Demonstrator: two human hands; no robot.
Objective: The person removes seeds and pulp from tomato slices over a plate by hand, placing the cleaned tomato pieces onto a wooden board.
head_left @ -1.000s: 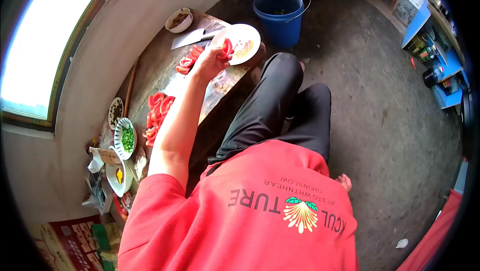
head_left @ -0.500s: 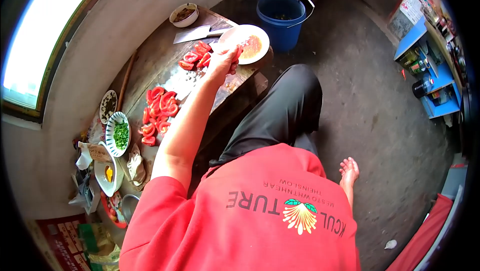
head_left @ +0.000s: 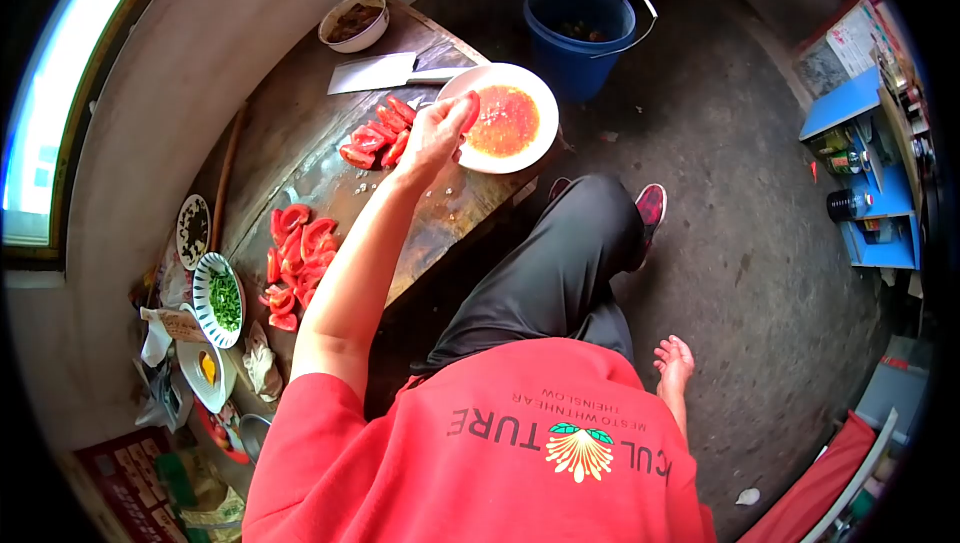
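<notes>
Tomato wedges (head_left: 293, 261), red, glossy: two heaps, far and near, on brown wooden tabletop (head_left: 432, 221). Left hand (head_left: 440, 135): fingers curled together at left rim of round white plate (head_left: 538, 103); cannot tell whether pinching anything. Right hand (head_left: 676, 363): loosely spread, near right.

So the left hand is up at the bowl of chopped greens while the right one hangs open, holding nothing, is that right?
Not quite: the head view shows the left hand up at the white plate of red pulp, not the bowl of chopped greens. The right hand does hang open, holding nothing.
</notes>
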